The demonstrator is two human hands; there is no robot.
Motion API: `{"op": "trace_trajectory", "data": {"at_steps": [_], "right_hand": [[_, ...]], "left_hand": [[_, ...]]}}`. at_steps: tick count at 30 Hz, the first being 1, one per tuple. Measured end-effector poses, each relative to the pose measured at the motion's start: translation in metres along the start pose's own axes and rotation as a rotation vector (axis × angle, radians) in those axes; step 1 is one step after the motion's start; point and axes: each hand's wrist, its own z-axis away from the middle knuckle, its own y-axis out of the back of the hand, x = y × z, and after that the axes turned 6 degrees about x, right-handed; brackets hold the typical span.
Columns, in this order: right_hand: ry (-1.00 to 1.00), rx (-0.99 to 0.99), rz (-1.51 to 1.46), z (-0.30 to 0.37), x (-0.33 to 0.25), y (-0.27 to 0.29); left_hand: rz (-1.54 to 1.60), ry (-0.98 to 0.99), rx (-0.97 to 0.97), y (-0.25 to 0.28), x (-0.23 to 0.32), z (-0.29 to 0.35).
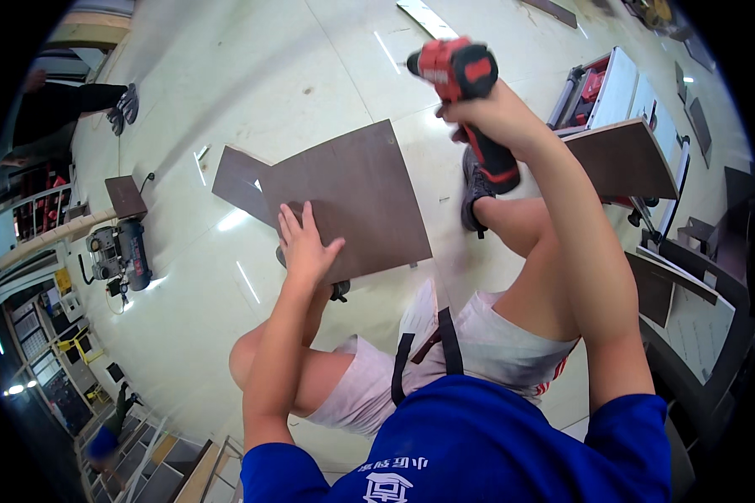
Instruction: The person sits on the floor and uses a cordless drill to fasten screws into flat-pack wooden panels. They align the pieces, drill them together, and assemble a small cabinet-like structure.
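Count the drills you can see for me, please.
1 that I can make out: the red-and-black drill held in the person's right hand. Others may be hidden; the red items at far left are too small to tell.

1. Left hand (pixel 309 251): palm down, fingers spread, thumb pointing out to the right.
2. Right hand (pixel 499 121): reaching farther forward, fingers curled in a closed grip.
3. Left forearm (pixel 281 344): bare, extended forward.
4. Right forearm (pixel 577 218): bare, slanting inward.

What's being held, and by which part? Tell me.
Right hand holds a cordless drill by its handle; left hand lies spread on a brown panel.
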Motion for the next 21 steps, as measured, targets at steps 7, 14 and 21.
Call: {"op": "trace_trajectory", "data": {"at_steps": [7,14,21], "right_hand": [[0.042,-0.255,0.515,0.01,0.031,-0.012],[0.088,-0.365,0.705,0.014,0.02,-0.024],[0.072,-0.287,0.795,0.003,0.007,-0.032]], "left_hand": [[-0.029,0.078,-0.176,-0.003,0.004,-0.005],[-0.055,0.071,-0.229,0.007,0.009,-0.01],[-0.059,0.047,-0.226,0.004,0.003,-0.012]]}}
